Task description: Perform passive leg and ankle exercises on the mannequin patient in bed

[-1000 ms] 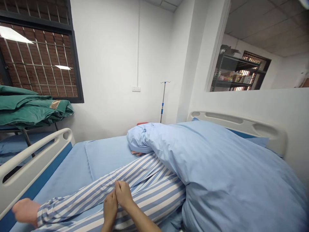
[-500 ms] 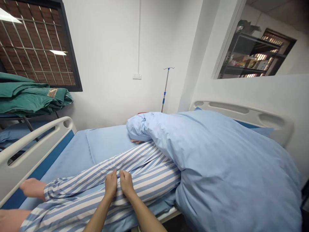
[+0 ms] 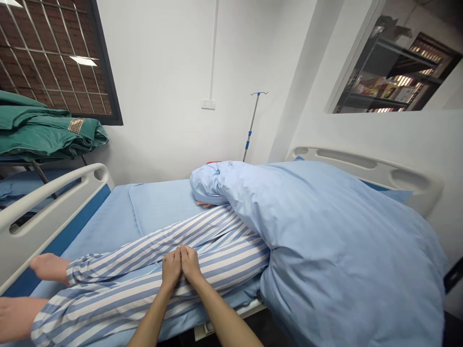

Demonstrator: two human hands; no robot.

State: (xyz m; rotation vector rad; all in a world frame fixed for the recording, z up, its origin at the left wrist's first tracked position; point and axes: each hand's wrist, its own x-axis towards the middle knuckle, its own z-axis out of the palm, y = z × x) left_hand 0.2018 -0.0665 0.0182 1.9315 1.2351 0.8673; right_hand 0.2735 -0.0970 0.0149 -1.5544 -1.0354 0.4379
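Observation:
A figure in blue-and-white striped trousers (image 3: 144, 284) lies on a hospital bed, its upper body hidden under a light blue duvet (image 3: 325, 241). My left hand (image 3: 171, 268) and my right hand (image 3: 190, 265) rest side by side on the upper striped leg, fingers curled and pressed onto the cloth. The figure's bare feet (image 3: 48, 267) reach the footboard at the left. A hand of the lying figure peeks from under the duvet's edge (image 3: 204, 204).
White bed rails stand at the left (image 3: 50, 212) and far right (image 3: 365, 166). A light blue sheet (image 3: 152, 212) covers the mattress. Folded green cloth (image 3: 43, 132) lies on a rack at the left. An IV pole (image 3: 253, 125) stands by the wall.
The camera has shifted slightly down and right. My hands stay together on the striped leg, having slid a little along it; both of the figure's feet now show at the left.

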